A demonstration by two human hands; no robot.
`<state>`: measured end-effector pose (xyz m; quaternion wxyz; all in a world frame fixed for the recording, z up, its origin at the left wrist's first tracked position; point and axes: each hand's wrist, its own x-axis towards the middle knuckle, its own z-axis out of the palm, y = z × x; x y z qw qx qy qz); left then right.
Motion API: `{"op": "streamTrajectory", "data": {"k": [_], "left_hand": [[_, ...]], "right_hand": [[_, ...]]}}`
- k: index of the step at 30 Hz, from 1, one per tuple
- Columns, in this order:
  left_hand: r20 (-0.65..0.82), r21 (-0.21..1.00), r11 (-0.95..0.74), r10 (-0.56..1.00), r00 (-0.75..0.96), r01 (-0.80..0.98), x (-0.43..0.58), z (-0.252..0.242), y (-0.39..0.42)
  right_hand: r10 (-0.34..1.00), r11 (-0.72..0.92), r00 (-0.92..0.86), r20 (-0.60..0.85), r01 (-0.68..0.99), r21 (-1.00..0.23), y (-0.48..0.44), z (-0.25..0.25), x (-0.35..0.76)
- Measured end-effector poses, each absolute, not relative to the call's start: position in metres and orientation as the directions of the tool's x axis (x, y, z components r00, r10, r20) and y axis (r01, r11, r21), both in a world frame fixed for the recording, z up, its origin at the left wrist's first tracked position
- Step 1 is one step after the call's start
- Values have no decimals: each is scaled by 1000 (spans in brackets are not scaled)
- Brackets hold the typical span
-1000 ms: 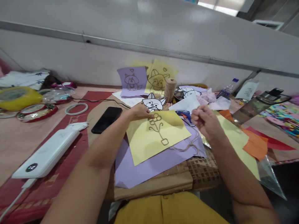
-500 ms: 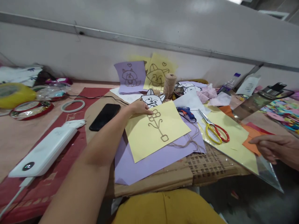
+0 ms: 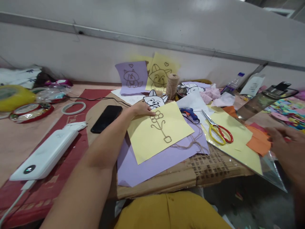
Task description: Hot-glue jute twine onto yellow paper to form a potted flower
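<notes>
My left hand (image 3: 142,109) is closed on the upper left edge of a yellow sheet (image 3: 145,140) with a twine flower stuck on it. That sheet lies over a purple sheet (image 3: 128,171). Loose twine (image 3: 190,144) trails from under its right side. At the right edge my right hand (image 3: 283,140), blurred, is beside orange paper pieces (image 3: 258,140); whether it grips anything is unclear. Scissors (image 3: 218,130) with yellow and red handles rest on another yellow sheet (image 3: 240,140). A blue glue gun (image 3: 189,114) lies behind the flower sheet.
A black phone (image 3: 106,119), a white power bank (image 3: 47,156) and a tape roll (image 3: 73,108) are on the left. Behind stand a twine spool (image 3: 172,86) and a purple fox picture (image 3: 132,78). A bottle (image 3: 262,100) leans at the right.
My right hand has moved right, and its fingers have shifted from over the orange paper to its right side. The view has shifted slightly. My left hand remains on the flower sheet.
</notes>
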<state>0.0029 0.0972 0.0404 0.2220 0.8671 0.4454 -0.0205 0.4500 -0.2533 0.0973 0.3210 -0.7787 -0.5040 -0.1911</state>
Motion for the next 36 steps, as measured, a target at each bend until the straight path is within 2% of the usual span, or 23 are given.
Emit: {"op": "streamTrajectory", "data": {"k": [1, 2, 5, 7, 10, 12, 14, 22, 25, 29, 31, 34, 36], "left_hand": [[-232, 363, -505, 765, 601, 783, 3, 40, 98], [-232, 360, -505, 766, 599, 785, 3, 40, 99], [-236, 357, -507, 763, 601, 784, 4, 42, 98], [-239, 358, -505, 764, 600, 785, 4, 42, 96], [-248, 358, -498, 765, 595, 790, 5, 43, 92], [-247, 358, -499, 764, 596, 789, 6, 42, 90], [-235, 354, -502, 769, 595, 789, 7, 42, 89], [-222, 328, -534, 758, 613, 780, 9, 39, 92], [-231, 333, -522, 762, 605, 785, 9, 36, 95], [-253, 306, -507, 773, 582, 806, 10, 37, 95], [-258, 307, -497, 777, 574, 811, 11, 39, 92], [-264, 311, -483, 783, 563, 818, 11, 42, 89], [-268, 310, -483, 782, 563, 819, 11, 43, 89]], "right_hand": [[675, -242, 341, 654, 940, -240, -237, 91, 441], [719, -132, 230, 656, 972, -197, -222, 86, 429], [756, 155, 4, 654, 970, -185, -188, 75, 378], [794, 287, -88, 602, 926, -244, -169, 70, 338], [865, 410, -220, 450, 827, -384, -145, 64, 285], [895, 412, -253, 366, 782, -468, -129, 62, 259], [899, 425, -288, 330, 760, -492, -114, 59, 242], [895, 433, -441, 69, 823, -368, -83, 36, 221], [866, 487, -496, 53, 818, -307, -86, 30, 216], [857, 514, -501, 118, 824, -238, -86, 23, 211], [880, 474, -444, 166, 822, -315, -84, 22, 215], [943, 332, -271, 191, 772, -542, -81, 26, 228], [963, 269, -204, 175, 724, -635, -82, 33, 238]]}}
